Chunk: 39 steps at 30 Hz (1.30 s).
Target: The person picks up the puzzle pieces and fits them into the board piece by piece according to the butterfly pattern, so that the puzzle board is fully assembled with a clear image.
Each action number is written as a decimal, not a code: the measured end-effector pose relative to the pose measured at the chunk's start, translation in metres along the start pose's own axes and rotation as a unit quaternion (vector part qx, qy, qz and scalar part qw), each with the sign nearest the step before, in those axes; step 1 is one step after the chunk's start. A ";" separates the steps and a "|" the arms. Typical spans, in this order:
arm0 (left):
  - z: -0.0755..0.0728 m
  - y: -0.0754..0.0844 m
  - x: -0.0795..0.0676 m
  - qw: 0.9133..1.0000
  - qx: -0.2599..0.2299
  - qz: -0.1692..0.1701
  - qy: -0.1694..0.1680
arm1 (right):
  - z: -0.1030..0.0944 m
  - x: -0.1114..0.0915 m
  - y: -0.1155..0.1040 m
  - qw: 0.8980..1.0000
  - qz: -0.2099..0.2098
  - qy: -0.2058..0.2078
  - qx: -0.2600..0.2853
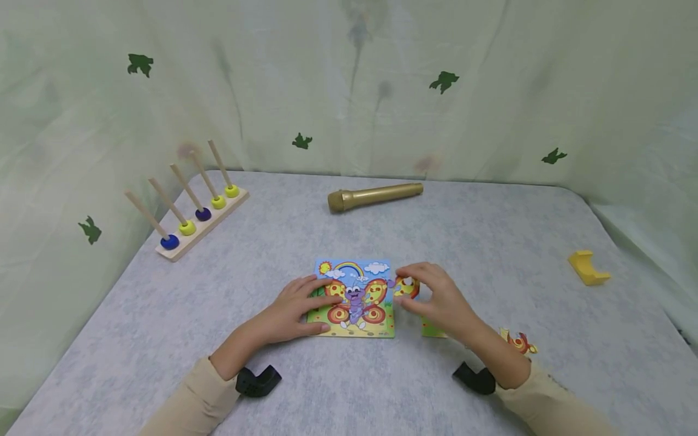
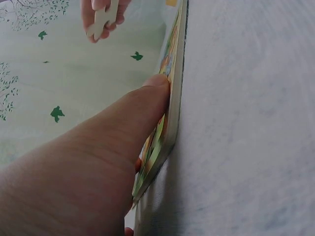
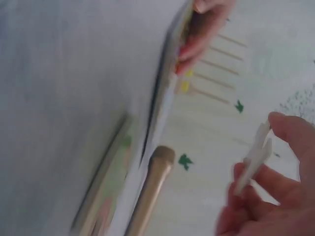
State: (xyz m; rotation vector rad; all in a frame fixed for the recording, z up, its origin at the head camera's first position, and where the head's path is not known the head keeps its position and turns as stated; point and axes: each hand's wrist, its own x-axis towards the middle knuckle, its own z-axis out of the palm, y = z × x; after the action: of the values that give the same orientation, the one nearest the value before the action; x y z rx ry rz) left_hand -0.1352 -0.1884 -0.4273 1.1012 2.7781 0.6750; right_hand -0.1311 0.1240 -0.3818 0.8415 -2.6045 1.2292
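A square butterfly jigsaw puzzle [image 1: 376, 327] lies flat on the table in the head view. My left hand [image 1: 297, 306] rests on its left part, fingers and thumb spread over the picture. In the left wrist view, the thumb [image 2: 156, 82] touches the top near the board's pale edge [image 2: 178, 98]. Just right of the board, my right hand [image 1: 442, 300] pinches a yellow-and-red puzzle piece [image 1: 408, 288] between thumb and fingers. The right wrist view shows this piece [image 3: 255, 162] edge-on, raised above the table. A green piece or board [image 1: 432, 329] lies partly hidden under the right hand.
Red-and-yellow puzzle pieces [image 1: 521, 343] lie by the right forearm. A gold toy microphone [image 1: 376, 195] lies behind the puzzle. At back left stands a wooden peg stand [image 1: 204, 229] with blue and yellow beads. A yellow curved block [image 1: 588, 268] sits at the right.
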 end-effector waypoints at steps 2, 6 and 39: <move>0.000 0.000 0.000 1.000 0.000 0.002 0.000 | 0.011 0.005 0.000 1.000 0.002 -0.021 -0.007; 0.000 0.001 0.000 1.000 0.004 0.005 -0.001 | 0.028 0.013 0.003 0.999 0.010 -0.051 -0.015; 0.003 0.013 0.010 0.999 -0.010 0.014 0.030 | 0.059 0.033 0.019 0.992 0.052 -0.108 -0.029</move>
State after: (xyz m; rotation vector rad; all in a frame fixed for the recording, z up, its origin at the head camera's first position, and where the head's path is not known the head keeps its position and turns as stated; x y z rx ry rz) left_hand -0.1337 -0.1725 -0.4240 1.1378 2.8042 0.7502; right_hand -0.1622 0.0758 -0.4213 0.8841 -2.8744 1.1390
